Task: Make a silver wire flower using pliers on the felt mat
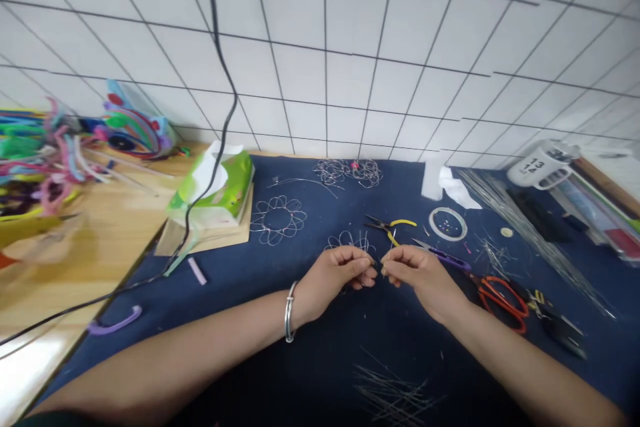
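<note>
My left hand [345, 273], with a silver bangle at the wrist, pinches a looped wire piece [345, 240]. Its thin loops stick up behind the fingers, and the lower part is hidden by the hand. Close beside it, my right hand [415, 273] is closed in a pinch, fingertips facing the left ones across a small gap. What the right fingers hold is too small to make out. A finished-looking wire flower ring [278, 220] lies flat to the left. Yellow-handled pliers [395, 227] rest just beyond my right hand.
Purple scissors [453, 259], orange scissors [505, 303] and a tape ring [448, 224] lie to the right, near long wires [540, 247]. Short wires [395, 393] lie in front. Wire bundles [347, 173] sit by the wall. A tissue pack [217, 183] and a black cable [220, 127] are left.
</note>
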The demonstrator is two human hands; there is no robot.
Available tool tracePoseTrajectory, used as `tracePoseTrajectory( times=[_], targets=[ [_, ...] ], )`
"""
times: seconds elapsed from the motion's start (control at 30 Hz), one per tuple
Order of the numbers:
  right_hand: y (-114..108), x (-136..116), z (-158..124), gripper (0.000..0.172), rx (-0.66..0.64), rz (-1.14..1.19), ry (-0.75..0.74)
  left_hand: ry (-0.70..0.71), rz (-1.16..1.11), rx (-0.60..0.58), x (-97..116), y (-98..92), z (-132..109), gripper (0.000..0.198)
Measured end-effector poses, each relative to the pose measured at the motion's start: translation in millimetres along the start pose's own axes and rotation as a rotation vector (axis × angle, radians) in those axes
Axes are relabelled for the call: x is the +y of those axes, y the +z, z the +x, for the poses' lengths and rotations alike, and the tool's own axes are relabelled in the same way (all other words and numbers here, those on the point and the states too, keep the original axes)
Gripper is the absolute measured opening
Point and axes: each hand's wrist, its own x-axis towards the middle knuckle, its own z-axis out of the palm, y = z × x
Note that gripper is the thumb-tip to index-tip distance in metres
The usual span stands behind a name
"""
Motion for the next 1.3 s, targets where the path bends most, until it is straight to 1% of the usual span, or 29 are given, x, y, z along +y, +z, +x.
tracePoseTrajectory(
  times=[0.1,0.2,0.3,0.37,0.53,0.7,0.83,1.03,1.23,1.3],
  targets=[
    [11,1,11,0.017,0.004,-0.017,-0.015,-0.028,-0.05,0.014,-1,-4.6,3,0.023],
    [14,7,16,0.018,0.02,-0.01,-0.012,-0.057,-0.092,0.0,-2,-6.3,4,0.025],
    [13,14,16,0.017,0.043,-0.021,-0.008,-0.099,-0.123,-0.03,-3,-5.0,3,0.025],
    [14,15,14,0.017,0.035,-0.043,-0.032,-0.117,-0.136,-0.048,-2,-3.3,1,0.025],
    [18,13,10,0.017,0.017,-0.107,-0.115,-0.085,-0.158,-0.052,-4,0.9,-3,0.025],
    [22,15,7,0.015,0.021,-0.033,-0.081,-0.037,-0.128,-0.012,-4,4.1,-5,0.021],
    [21,18,6,0.016,0.043,0.017,-0.072,-0.033,-0.113,-0.003,-2,5.9,-6,0.019],
    [19,19,6,0.022,0.102,0.078,-0.067,-0.088,-0.13,-0.045,-2,7.5,-8,0.021],
    [20,16,4,0.016,0.05,0.107,-0.078,-0.122,-0.175,-0.084,-4,7.7,-8,0.022],
    [18,13,4,0.015,0.056,0.131,-0.086,-0.136,-0.189,-0.092,-4,7.5,-8,0.023]
  ],
)
